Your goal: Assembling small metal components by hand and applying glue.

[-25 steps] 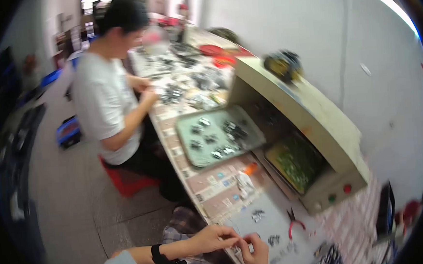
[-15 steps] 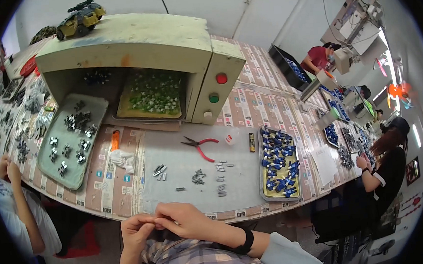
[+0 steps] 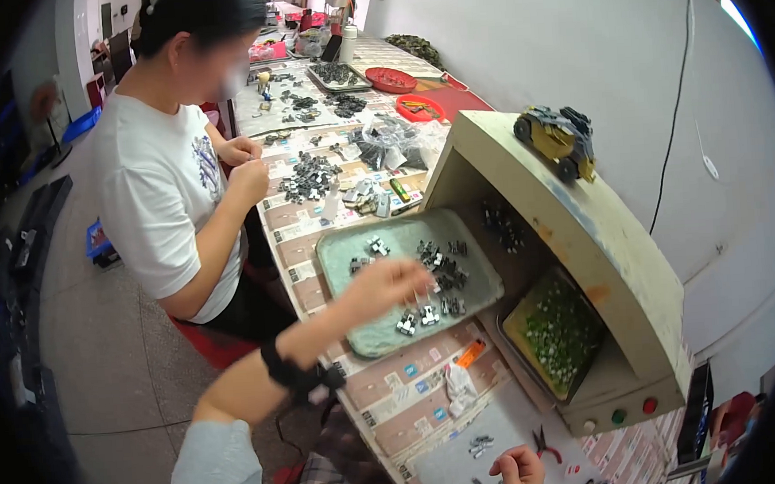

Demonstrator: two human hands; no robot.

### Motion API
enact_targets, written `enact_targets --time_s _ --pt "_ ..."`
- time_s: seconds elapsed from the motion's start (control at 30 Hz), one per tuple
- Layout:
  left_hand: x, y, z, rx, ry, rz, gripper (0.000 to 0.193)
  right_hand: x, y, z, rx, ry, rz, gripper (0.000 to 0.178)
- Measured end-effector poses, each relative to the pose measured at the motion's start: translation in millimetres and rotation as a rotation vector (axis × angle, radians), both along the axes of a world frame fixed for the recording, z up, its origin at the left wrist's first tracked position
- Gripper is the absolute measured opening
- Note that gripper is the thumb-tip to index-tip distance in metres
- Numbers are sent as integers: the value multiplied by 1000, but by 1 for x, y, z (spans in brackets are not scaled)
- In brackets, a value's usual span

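Observation:
My left hand (image 3: 388,286) reaches over a pale green tray (image 3: 357,328); it is smeared by motion, so its grip cannot be read. In the tray, by its fingertips, lies a pile of small black-and-silver parts (image 3: 450,274), and several more stand apart. My right hand (image 3: 519,473) is at the lower edge above a grey work mat (image 3: 445,456). Its fingers are curled toward the thumb, and whatever they hold is hidden. Beside it on the mat are small silver metal pieces (image 3: 481,445) and red-handled pliers (image 3: 545,445).
A cream box-shaped machine (image 3: 627,307) holds a tray of green and white pieces (image 3: 553,334); a toy vehicle (image 3: 557,141) stands on top. An orange strip (image 3: 471,353) and a crumpled white cloth (image 3: 459,388) lie near the tray. A co-worker (image 3: 171,184) sits at left beside piled dark parts (image 3: 310,176).
The view has swung left. My hands, together at the table's front edge before, are now apart: the left has moved out over the green tray, the right is by the mat.

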State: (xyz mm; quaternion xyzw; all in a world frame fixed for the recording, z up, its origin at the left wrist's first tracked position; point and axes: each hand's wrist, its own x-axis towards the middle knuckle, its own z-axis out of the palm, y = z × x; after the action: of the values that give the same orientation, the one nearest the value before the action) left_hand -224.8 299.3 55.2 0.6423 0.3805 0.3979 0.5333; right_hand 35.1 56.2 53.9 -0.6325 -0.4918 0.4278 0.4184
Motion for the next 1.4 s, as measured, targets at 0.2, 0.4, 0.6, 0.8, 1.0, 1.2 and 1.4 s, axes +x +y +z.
enact_targets --time_s 0.2,0.4,0.6,0.8,1.0,1.2,1.4 --pt "-14 211 -68 250 794 570 17 -17 37 16 -133 -234 -55 9" --pt "11 269 -101 171 1216 451 19 -11 39 14 -204 -377 -199 11" --pt "14 280 -112 129 1118 512 18 -7 33 1 -221 -441 -250 9" --pt "-12 228 -58 147 1047 565 26 -5 6 -6 -121 -416 -198 8" --pt "-5 96 -34 261 436 317 21 12 -20 -26 -27 -202 -161 10" --pt "129 -137 -23 -68 89 -169 16 10 -15 -21 226 430 -269 42" --pt "191 -247 -35 -139 170 -330 15 31 -72 -50 147 656 -414 26"
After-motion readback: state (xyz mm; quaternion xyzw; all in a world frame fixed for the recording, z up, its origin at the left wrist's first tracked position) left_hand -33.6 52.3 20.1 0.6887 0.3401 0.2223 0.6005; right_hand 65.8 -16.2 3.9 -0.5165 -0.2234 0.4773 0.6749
